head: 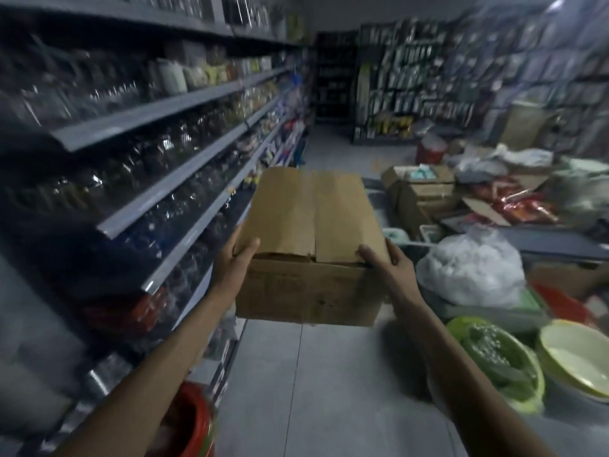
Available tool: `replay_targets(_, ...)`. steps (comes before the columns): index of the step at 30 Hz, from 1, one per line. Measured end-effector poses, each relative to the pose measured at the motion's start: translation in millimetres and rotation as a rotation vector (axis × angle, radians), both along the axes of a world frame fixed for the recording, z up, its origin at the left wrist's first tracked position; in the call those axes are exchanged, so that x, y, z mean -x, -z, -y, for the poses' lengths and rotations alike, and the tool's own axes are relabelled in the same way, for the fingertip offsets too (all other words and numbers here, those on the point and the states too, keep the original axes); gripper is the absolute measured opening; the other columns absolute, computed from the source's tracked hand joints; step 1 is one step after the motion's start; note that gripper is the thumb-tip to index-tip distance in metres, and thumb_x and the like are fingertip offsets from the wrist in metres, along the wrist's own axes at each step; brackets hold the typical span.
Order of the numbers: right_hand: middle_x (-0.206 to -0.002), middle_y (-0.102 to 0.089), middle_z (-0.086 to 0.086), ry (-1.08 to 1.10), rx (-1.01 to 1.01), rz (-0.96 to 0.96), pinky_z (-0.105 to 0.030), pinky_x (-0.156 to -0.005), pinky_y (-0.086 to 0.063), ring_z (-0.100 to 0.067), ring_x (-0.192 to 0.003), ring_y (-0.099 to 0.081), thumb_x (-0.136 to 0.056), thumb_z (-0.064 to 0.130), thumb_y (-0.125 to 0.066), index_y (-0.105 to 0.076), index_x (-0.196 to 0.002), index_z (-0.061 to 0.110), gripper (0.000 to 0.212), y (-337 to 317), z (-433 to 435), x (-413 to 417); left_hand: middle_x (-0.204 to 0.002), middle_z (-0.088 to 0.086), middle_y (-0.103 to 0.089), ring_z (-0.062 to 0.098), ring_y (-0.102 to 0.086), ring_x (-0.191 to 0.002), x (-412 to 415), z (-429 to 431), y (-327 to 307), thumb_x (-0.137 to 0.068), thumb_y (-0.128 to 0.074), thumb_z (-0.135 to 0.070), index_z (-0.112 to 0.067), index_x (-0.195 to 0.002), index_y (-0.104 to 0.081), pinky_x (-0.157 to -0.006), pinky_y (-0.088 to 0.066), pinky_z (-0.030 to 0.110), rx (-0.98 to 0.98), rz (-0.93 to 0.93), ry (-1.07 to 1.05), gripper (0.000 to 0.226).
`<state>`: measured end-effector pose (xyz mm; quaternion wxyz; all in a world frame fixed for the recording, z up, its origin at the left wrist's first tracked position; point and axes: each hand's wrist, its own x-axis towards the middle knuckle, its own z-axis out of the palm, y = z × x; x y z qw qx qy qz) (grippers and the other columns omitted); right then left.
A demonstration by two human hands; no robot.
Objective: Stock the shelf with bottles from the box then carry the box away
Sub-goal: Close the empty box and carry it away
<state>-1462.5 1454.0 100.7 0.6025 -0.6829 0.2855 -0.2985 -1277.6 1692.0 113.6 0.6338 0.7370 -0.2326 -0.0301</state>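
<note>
A brown cardboard box point(309, 245) with its top flaps folded shut is held up in front of me, above the aisle floor. My left hand point(235, 262) grips its near left corner, thumb on the flap. My right hand point(387, 260) grips the near right corner the same way. The grey shelf unit point(171, 179) runs along my left, its levels filled with clear bottles point(164, 150). What is inside the box is hidden.
An orange bucket point(191, 423) stands low on the left by the shelf. On the right are piled cartons point(421, 189), a white plastic bag point(471, 265), green and cream basins point(573, 357) and loose packets. The grey tiled aisle point(316, 374) runs ahead to more racks.
</note>
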Motion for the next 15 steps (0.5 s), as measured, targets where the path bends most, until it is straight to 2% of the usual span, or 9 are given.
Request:
replay_targets(2, -0.146, -0.052, 0.0, -0.029, 0.044, -0.013, -0.046, -0.11, -0.044, -0.024, -0.128, -0.053, -0.078, 0.063, -0.076, -0.038, -0.156, 0.023, 0.096, -21.8, 11.9, -0.3, -0.138, -0.013, -0.056, 0.011, -0.054, -0.127, 3.0, 10.0, -19.3, -0.102, -0.06, -0.03, -0.031, -0.15, -0.044, -0.104, -0.043, 0.027, 0.026, -0.006, 0.008, 0.051)
replay_targets(4, -0.148, -0.05, 0.0, -0.046, 0.075, -0.018, -0.05, -0.11, -0.044, -0.024, -0.128, -0.052, -0.074, 0.069, -0.074, -0.036, -0.157, 0.025, 0.101, -35.5, 23.9, -4.0, -0.123, -0.023, -0.057, 0.002, -0.056, -0.114, 2.8, 19.6, -28.3, -0.102, -0.059, -0.03, -0.038, -0.147, -0.043, -0.095, -0.044, 0.02, 0.039, -0.001, 0.011, 0.049)
replay_targets(5, -0.147, -0.051, 0.0, -0.048, 0.082, -0.017, -0.049, -0.109, -0.045, -0.024, -0.127, -0.053, -0.072, 0.071, -0.074, -0.037, -0.156, 0.027, 0.102, -38.5, 30.4, -8.0, -0.123, -0.022, -0.057, 0.0, -0.055, -0.111, 0.0, 24.5, -30.1, -0.102, -0.059, -0.028, -0.035, -0.148, -0.044, -0.092, -0.043, 0.016, 0.043, -0.008, 0.01, 0.049)
replay_targets(6, -0.146, -0.053, 0.001, -0.051, 0.092, -0.024, -0.048, -0.108, -0.045, -0.023, -0.125, -0.054, -0.071, 0.073, -0.074, -0.038, -0.155, 0.028, 0.102, -41.2, 36.5, -13.2, -0.129, -0.017, -0.057, 0.002, -0.055, -0.112, -4.9, 30.1, -30.6, -0.101, -0.06, -0.028, -0.03, -0.149, -0.045, -0.091, -0.043, 0.015, 0.041, -0.022, 0.003, 0.05)
replay_targets(8, -0.146, -0.053, 0.001, -0.059, 0.108, -0.048, -0.047, -0.107, -0.045, -0.024, -0.125, -0.054, -0.069, 0.075, -0.074, -0.039, -0.155, 0.029, 0.104, -42.1, 48.9, -26.4, -0.141, -0.005, -0.056, 0.009, -0.054, -0.122, -18.9, 42.8, -29.8, -0.098, -0.063, -0.035, -0.025, -0.152, -0.045, -0.102, -0.045, 0.025, 0.013, -0.047, -0.009, 0.057)
replay_targets(11, -0.148, -0.049, 0.001, -0.079, 0.102, -0.09, -0.05, -0.109, -0.043, -0.025, -0.127, -0.052, -0.067, 0.079, -0.072, -0.035, -0.156, 0.029, 0.108, -33.7, 74.2, -55.7, -0.149, 0.003, -0.053, 0.021, -0.052, -0.134, -53.5, 68.6, -21.8, -0.076, -0.064, -0.065, -0.024, -0.152, -0.045, -0.114, -0.043, 0.046, -0.047, -0.07, -0.005, 0.088)
replay_targets(13, -0.148, -0.049, 0.002, -0.086, 0.098, -0.116, -0.052, -0.109, -0.043, -0.024, -0.126, -0.053, -0.066, 0.082, -0.07, -0.036, -0.155, 0.033, 0.107, -25.8, 95.9, -83.1, -0.149, 0.005, -0.054, 0.023, -0.052, -0.136, -84.0, 92.8, -14.9, -0.074, -0.063, -0.065, -0.02, -0.151, -0.047, -0.114, -0.043, 0.046, -0.046, -0.081, 0.001, 0.091)
replay_targets(15, -0.147, -0.049, 0.002, -0.092, 0.068, -0.141, -0.056, -0.11, -0.042, -0.025, -0.126, -0.053, -0.065, 0.085, -0.071, -0.037, -0.153, 0.037, 0.106, -16.5, 120.2, -117.7, -0.149, 0.001, -0.052, 0.019, -0.05, -0.136, -118.5, 118.4, -10.8, -0.087, -0.065, -0.051, -0.02, -0.152, -0.046, -0.112, -0.042, 0.037, -0.051, -0.072, 0.003, 0.075)
